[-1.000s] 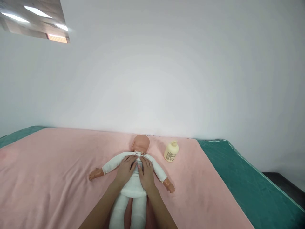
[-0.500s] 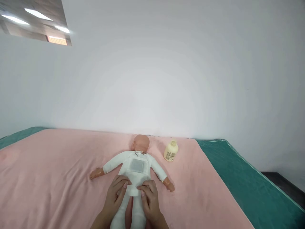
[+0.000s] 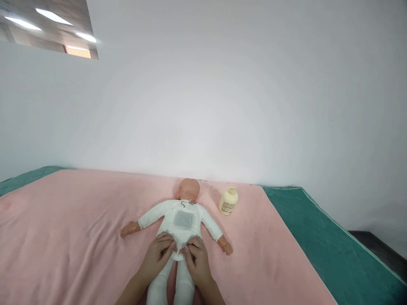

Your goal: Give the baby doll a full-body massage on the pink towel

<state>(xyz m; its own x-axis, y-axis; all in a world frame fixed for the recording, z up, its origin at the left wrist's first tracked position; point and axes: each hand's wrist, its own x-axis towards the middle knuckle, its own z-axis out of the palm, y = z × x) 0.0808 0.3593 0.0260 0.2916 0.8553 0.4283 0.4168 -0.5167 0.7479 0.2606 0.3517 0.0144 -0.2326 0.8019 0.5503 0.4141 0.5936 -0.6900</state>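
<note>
A baby doll (image 3: 163,212) with a white cloth body lies face down, its arms spread and its bare head (image 3: 188,189) farthest from me. A grey rectangular panel (image 3: 183,220) shows on its back. Around its hips sits what looks like a white diaper (image 3: 178,256). My left hand (image 3: 159,253) is closed, thumb and fingers pinching the diaper at its left side. On the other side my right hand (image 3: 197,258) pinches it too, fingers curled. My fingers partly hide the upper edge of the diaper.
A cream-coloured bottle (image 3: 228,201) with printed text stands right of the doll's head. Beneath everything lies a pink blanket (image 3: 79,220) over a green sheet (image 3: 318,224). A white wall (image 3: 203,93) rises behind the far edge.
Both hands have drawn slightly closer together over the doll's hips, with the thumbs turned inward. The doll and the bottle stay where they were; the view has shifted a little.
</note>
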